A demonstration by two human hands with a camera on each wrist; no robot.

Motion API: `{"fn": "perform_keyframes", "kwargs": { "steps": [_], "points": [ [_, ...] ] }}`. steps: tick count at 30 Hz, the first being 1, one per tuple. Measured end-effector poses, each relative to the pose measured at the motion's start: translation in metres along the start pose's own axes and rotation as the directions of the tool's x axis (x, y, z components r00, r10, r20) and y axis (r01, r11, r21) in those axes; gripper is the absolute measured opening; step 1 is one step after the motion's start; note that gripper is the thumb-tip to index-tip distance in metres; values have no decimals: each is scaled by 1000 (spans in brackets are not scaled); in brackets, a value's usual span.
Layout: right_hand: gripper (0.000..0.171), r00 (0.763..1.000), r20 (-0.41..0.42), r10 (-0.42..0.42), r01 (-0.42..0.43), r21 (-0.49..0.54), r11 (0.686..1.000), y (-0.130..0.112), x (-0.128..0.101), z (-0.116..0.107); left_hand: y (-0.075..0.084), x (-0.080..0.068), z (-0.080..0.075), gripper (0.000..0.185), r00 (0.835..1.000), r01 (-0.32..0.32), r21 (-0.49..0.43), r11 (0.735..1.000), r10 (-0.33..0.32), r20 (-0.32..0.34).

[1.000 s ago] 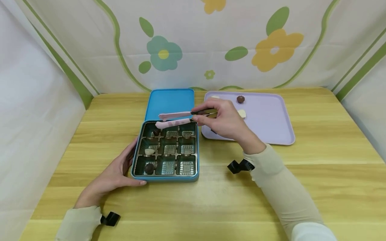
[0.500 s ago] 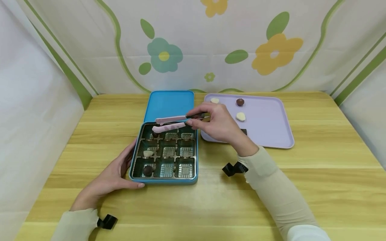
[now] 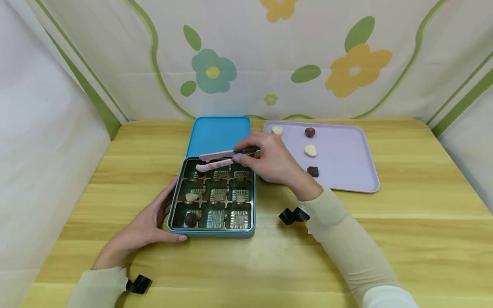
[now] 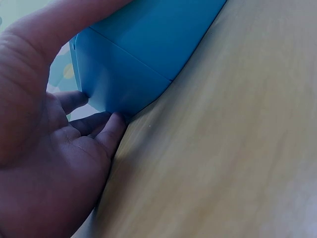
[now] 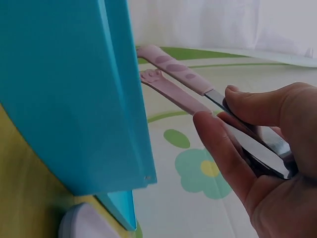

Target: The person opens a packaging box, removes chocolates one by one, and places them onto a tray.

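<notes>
An open blue tin [image 3: 252, 201] holds a brown insert with nine compartments. Its left column has a dark chocolate at the far end, a white chocolate [image 3: 191, 196] in the middle and a dark chocolate [image 3: 190, 219] nearest me. My right hand [image 3: 265, 160] pinches pink-tipped tongs [image 3: 215, 159]. Their tips stand apart over the far-left compartment and hold nothing. In the right wrist view the tongs [image 5: 178, 84] pass beside the tin [image 5: 64, 99]. My left hand [image 3: 159, 218] rests against the tin's near-left corner, thumb along the front wall, fingers [image 4: 106, 131] on the side.
A lilac tray [image 3: 346, 171] lies right of the tin with several chocolates, among them a dark square [image 3: 313, 171] and a white one [image 3: 310, 150]. The blue lid [image 3: 219, 134] lies flat behind the tin. Fabric walls enclose the wooden table [image 3: 385, 222].
My right hand has shifted left and slightly nearer, uncovering the dark square chocolate on the tray. The tong tips stay over the far-left compartment. The left hand has not moved.
</notes>
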State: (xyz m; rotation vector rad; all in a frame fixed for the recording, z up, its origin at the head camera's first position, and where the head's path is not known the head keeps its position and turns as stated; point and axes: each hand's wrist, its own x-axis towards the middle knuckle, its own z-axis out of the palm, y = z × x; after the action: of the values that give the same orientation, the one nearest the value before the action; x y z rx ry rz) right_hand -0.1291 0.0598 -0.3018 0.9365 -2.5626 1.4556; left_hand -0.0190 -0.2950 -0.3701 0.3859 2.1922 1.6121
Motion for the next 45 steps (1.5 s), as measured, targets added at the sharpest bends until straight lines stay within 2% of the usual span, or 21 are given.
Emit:
{"fn": "perform_keyframes", "kwargs": {
  "steps": [7, 12, 21, 27, 33, 39, 45],
  "points": [
    [16, 997, 38, -71, 73, -55, 996, -8, -1, 5, -1, -3, 5, 138, 1000, -17, 18, 1000, 17, -6],
    [18, 996, 59, -69, 73, -78, 994, -14, -2, 7, 2, -9, 4, 138, 1000, -6, 14, 1000, 6, -12],
    [19, 989, 118, -92, 111, -169, 979, -19, 4, 6, 2, -6, 9, 137, 1000, -25, -22, 999, 26, 11],
    [17, 974, 217, -68, 119, -235, 965, -32, 20, 2, 1, -5, 13, 137, 1000, -19, -38, 999, 20, 13],
    [16, 954, 297, -44, 130, -276, 952, -34, 32, 10, 1, 0, 16, 137, 999, -40, 4, 999, 40, -4],
    [13, 962, 273, -32, 101, -244, 964, -24, 27, 16, 0, 2, 19, 137, 999, -43, 5, 999, 43, -3],
    [13, 973, 229, -37, 83, -196, 977, -20, 25, 10, 2, 3, 19, 139, 999, -32, -5, 999, 32, -1]
  ]
}}
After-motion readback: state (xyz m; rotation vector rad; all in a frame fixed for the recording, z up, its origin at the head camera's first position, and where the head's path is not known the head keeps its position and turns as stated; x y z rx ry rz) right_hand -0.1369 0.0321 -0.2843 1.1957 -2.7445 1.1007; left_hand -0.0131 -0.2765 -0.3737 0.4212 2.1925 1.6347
